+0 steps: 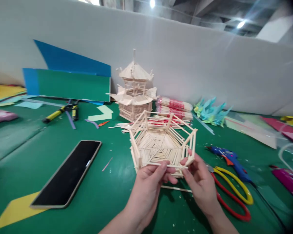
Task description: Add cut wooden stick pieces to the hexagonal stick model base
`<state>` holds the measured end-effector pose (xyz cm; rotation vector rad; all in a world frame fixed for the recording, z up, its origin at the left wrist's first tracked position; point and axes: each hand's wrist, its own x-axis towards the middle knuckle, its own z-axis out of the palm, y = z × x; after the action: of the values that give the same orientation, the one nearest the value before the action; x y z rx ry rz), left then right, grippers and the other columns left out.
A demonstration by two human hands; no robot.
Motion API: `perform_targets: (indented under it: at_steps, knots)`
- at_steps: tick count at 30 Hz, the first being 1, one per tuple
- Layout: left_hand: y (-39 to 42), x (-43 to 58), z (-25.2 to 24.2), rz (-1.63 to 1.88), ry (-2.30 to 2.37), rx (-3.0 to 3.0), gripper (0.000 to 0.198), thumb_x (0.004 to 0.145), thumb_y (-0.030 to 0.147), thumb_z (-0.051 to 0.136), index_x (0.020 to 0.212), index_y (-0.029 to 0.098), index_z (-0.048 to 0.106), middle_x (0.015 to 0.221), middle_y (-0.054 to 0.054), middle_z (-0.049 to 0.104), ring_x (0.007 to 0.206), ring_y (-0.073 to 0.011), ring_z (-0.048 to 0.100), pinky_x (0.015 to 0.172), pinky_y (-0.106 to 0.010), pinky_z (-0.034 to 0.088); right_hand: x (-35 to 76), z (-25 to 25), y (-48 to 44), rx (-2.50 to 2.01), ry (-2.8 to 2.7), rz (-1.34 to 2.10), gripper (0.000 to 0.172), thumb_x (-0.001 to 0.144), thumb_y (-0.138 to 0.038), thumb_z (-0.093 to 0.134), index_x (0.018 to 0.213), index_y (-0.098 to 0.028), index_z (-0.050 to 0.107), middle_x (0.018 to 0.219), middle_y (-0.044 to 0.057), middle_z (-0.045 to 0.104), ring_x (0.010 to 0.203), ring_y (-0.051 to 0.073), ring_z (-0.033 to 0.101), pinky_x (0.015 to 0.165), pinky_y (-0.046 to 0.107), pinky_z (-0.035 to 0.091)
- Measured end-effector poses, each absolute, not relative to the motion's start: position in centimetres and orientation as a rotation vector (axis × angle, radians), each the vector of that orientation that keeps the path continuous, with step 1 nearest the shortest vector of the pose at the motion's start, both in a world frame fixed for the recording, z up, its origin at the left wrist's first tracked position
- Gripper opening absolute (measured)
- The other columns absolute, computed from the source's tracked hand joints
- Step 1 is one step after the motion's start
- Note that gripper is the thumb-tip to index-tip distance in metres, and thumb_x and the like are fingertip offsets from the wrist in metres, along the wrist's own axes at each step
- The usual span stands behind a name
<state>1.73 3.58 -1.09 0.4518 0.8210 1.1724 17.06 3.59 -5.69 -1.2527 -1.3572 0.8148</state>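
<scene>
A six-sided frame built from thin wooden sticks sits in front of me, with a web-like stick floor and upright corner posts. My left hand pinches a wooden stick lying across the near side of the frame. At the near right corner, my right hand is closed around the frame, its thumb by the stick's right end. Whether that end touches the post is hard to make out. Another loose stick lies on the table below my hands.
Behind stands a stick pagoda, beside bundled sticks. On the right are red-and-yellow-handled scissors and a blue glue gun with its cord. A phone lies left on yellow paper. Yellow-handled pliers lie farther back.
</scene>
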Motion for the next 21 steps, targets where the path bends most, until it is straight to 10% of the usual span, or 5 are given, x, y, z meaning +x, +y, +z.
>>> perform_targets:
  at_steps: [21]
  knots:
    - [4.42, 1.99, -1.34, 1.184, 0.867, 0.365, 0.021, 0.060, 0.023, 0.076, 0.075, 0.009, 0.071, 0.068, -0.010, 0.072, 0.056, -0.0134, 0.064, 0.062, -0.023, 0.050, 17.10, -5.70, 4.21, -1.233, -1.338, 0.829, 0.046, 0.082, -0.030, 0.055, 0.126, -0.022, 0.042, 0.091, 0.003, 0.060, 0.084, 0.017, 0.058, 0.079, 0.030, 0.047]
